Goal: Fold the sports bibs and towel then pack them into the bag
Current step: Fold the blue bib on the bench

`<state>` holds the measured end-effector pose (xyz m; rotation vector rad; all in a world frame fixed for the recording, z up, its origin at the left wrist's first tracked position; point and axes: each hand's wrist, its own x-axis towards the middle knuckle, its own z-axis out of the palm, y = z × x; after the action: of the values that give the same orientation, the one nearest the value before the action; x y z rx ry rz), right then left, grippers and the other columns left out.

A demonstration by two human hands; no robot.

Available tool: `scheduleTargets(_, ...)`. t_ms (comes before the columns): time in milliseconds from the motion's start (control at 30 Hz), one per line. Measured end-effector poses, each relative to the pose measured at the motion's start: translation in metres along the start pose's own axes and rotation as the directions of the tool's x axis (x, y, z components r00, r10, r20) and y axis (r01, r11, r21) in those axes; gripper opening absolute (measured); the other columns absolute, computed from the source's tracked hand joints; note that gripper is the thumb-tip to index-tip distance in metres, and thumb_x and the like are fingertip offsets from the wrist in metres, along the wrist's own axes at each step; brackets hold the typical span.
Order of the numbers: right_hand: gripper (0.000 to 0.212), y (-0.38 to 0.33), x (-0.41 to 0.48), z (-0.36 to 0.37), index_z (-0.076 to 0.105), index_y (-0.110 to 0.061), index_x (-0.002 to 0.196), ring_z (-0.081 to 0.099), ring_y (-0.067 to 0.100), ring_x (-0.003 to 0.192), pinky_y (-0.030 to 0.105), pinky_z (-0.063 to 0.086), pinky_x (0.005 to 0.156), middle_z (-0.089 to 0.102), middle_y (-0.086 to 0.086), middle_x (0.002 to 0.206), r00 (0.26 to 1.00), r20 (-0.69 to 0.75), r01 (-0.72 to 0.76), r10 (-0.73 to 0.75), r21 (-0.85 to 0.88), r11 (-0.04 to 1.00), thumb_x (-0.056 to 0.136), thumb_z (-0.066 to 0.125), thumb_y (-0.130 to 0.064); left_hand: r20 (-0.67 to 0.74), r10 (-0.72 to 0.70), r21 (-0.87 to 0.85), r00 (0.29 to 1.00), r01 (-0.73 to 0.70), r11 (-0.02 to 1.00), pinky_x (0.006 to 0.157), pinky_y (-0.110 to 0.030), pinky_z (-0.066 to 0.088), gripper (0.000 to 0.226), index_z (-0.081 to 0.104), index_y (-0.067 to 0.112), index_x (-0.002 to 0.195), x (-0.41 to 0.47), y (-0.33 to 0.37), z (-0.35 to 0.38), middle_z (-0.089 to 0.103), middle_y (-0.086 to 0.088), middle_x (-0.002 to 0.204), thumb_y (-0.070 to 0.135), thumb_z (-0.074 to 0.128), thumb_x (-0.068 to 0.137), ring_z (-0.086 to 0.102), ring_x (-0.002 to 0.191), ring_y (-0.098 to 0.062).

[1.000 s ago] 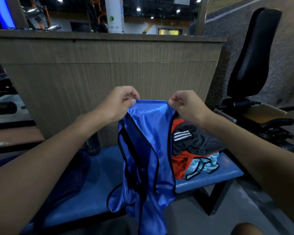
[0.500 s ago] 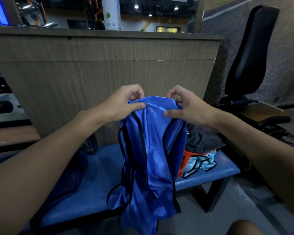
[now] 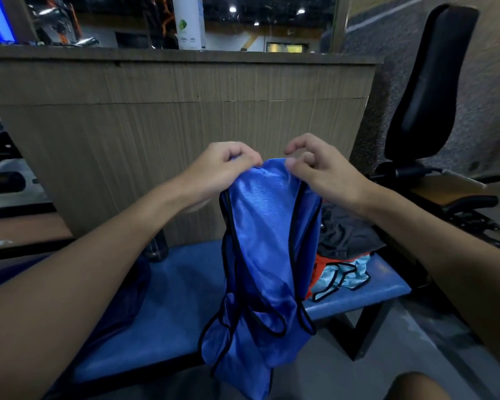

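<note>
Pinching top edge of blue bib (image 3: 266,241): left hand (image 3: 225,168), right hand (image 3: 324,176), close together. Held above bench (image 3: 171,298); I judge so cloth hangs straight for folding.

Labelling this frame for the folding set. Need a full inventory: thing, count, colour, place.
blue bib: 1, blue with black trim, hanging from both hands above the bench
bench: 1, blue, below the bib
grey garment: 1, dark grey, top of the pile at the bench's right end
orange cloth: 1, orange, in the pile under the garment
light bib: 1, light blue with black trim, front of the pile
bag: 1, dark navy, bench left, partly behind the left arm
bottle: 1, dark, behind the bench
counter: 1, brown wood, behind the bench
machine seat: 1, black, right
left hand: pinches the bib's top edge
right hand: grips the bib's top edge
</note>
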<state>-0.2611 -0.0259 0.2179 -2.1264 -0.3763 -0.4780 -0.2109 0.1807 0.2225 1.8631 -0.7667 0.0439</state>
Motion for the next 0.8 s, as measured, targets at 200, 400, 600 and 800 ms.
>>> scheduleTargets(200, 0.017, 0.013, 0.002, -0.004, 0.058, -0.021, 0.083, 0.053, 0.016, 0.08, 0.023, 0.035, 0.072, 0.058, 0.0, 0.085, 0.988, 0.1, 0.146, -0.116, -0.396, 0.906, 0.083, 0.074, -0.015, 0.134, 0.094, 0.304, 0.987, -0.131, 0.944, 0.063, -0.02, 0.043, 0.031, 0.051, 0.016, 0.102, 0.003, -0.012, -0.011, 0.054, 0.012, 0.082, 0.008, 0.075, 0.084, 0.049, 0.065, -0.003)
scheduleTargets(400, 0.026, 0.017, 0.007, -0.006, 0.057, -0.006, 0.072, 0.053, 0.018, 0.074, 0.034, 0.042, 0.071, 0.056, 0.005, 0.076, 0.99, -0.036, 0.116, -0.139, -0.37, 0.922, 0.097, 0.054, -0.014, -0.011, 0.115, 0.317, 0.993, -0.106, 0.942, 0.066, -0.031, 0.045, 0.02, 0.069, -0.001, 0.086, 0.007, -0.017, -0.009, 0.067, -0.023, 0.08, 0.017, 0.065, 0.095, 0.054, 0.069, -0.014)
scheduleTargets(600, 0.024, 0.0, 0.007, 0.005, 0.062, -0.016, 0.092, 0.05, -0.003, 0.06, 0.013, 0.038, 0.058, 0.059, -0.004, 0.073, 0.994, -0.107, 0.021, -0.028, -0.064, 0.998, 0.1, 0.043, -0.003, -0.01, 0.057, -0.073, 0.998, -0.057, 0.996, 0.069, -0.024, 0.052, 0.013, 0.06, 0.015, 0.107, 0.001, -0.005, 0.005, 0.069, -0.008, 0.094, 0.012, 0.047, 0.104, 0.065, 0.077, -0.009)
scheduleTargets(800, 0.006, -0.003, 0.003, 0.01, 0.046, -0.017, 0.097, 0.039, 0.009, 0.057, 0.024, 0.033, 0.054, 0.046, -0.002, 0.064, 0.999, -0.051, -0.002, 0.007, 0.103, 0.995, 0.099, 0.05, -0.014, 0.196, 0.187, 0.275, 0.963, -0.237, 0.932, 0.069, -0.031, 0.051, 0.04, 0.046, 0.014, 0.112, -0.005, -0.008, 0.002, 0.057, 0.004, 0.091, 0.011, 0.075, 0.086, 0.058, 0.076, -0.009)
